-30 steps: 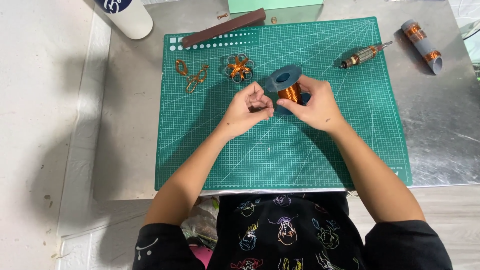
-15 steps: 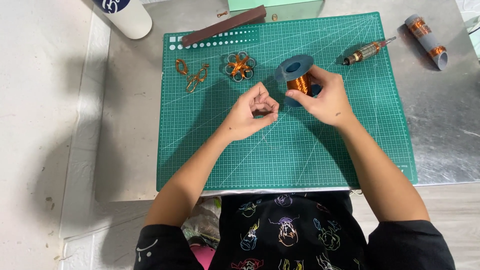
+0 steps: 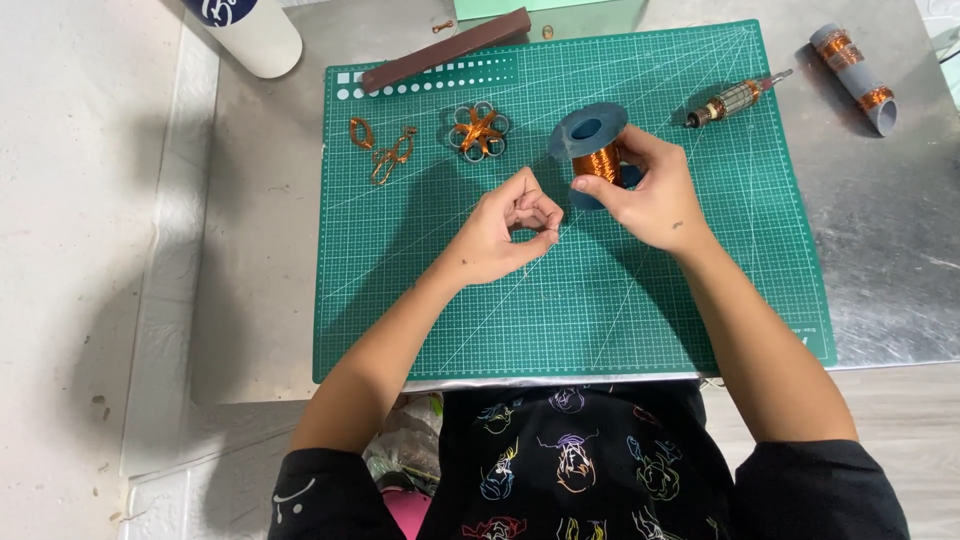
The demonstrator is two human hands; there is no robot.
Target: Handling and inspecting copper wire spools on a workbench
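One spool of copper wire stands on the one green mat, the right hand with fingers clamped on it; the left hand, just beside it, has its fingers pinched together; two bent wire shapes and one wire flower lie nearby
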